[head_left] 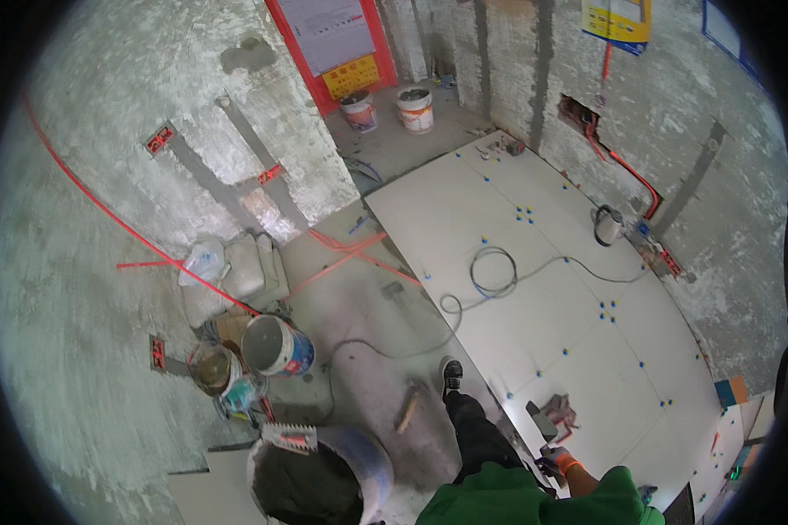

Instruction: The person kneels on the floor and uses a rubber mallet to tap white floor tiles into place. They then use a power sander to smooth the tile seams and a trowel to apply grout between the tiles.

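My right hand [559, 460], in a dark and orange glove, is at the lower right, in front of my green top. Its fingers look curled, but what they hold, if anything, is too small to make out. Just beyond it, a grey block [541, 421] and a crumpled reddish-brown rag [559, 415] rest on the large pale floor tiles [499, 315]. My left hand is out of view. One leg stretches forward, its dark shoe [451, 376] on the bare floor beside the tile edge.
A big mortar tub [372, 468] stands at lower left, a notched trowel [290, 437] across its rim. Left of centre are buckets [276, 345] and sacks [243, 269]. A cable [394, 354] runs onto the tiles, which carry small blue and yellow spacers. A wooden-handled tool [408, 411] lies nearby.
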Available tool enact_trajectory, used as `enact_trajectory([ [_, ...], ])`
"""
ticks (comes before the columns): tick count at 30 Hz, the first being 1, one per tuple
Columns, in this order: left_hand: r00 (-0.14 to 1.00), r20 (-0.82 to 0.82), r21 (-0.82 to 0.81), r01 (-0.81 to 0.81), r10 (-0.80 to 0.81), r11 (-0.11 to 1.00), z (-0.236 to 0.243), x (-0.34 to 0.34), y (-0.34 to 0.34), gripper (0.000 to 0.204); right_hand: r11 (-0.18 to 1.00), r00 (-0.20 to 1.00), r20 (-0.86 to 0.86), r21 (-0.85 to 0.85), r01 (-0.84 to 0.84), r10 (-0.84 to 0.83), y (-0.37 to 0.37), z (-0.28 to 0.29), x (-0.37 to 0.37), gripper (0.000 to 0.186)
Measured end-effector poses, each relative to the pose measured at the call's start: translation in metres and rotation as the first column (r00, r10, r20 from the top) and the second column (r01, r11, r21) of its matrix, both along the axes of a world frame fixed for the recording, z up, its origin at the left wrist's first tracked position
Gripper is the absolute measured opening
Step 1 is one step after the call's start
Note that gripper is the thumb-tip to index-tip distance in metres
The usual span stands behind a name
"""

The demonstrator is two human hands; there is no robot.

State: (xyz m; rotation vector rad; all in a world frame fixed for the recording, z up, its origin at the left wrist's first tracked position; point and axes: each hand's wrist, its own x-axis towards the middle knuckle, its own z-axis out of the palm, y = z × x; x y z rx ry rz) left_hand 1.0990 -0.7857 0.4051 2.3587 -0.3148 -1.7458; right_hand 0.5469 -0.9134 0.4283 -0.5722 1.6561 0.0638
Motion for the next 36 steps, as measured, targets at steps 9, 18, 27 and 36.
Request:
enact_trajectory([
  [9,0.987,0.11,-0.329,-0.071,0.114,0.941,0.084,0.077,-0.313,0.025,0.985,0.98,0.138,0.073,-0.153,0.142,-0.265,-0.055,0.068,0.05],
  [18,0.977,0.076,-0.273,-0.171,0.198,0.947,0.068,0.146,-0.475,0.026,0.932,0.995,0.086,-0.355,0.074,-0.047,-0.585,0.081,0.219,0.03],
  [27,0.909,0.28,-0.138,0.357,-0.309,0.924,0.064,0.359,-0.761,0.028,0.586,0.585,0.051,0.142,0.798,-0.809,-0.573,0.014,0.297,0.025],
  [36,0.546,0.832,-0.475,0.791,-0.094,0.385,0.226,0.414,-1.267,0.033,0.769,0.778,-0.028,0.128,0.626,-0.628,-0.675,0.062,0.413,0.026],
])
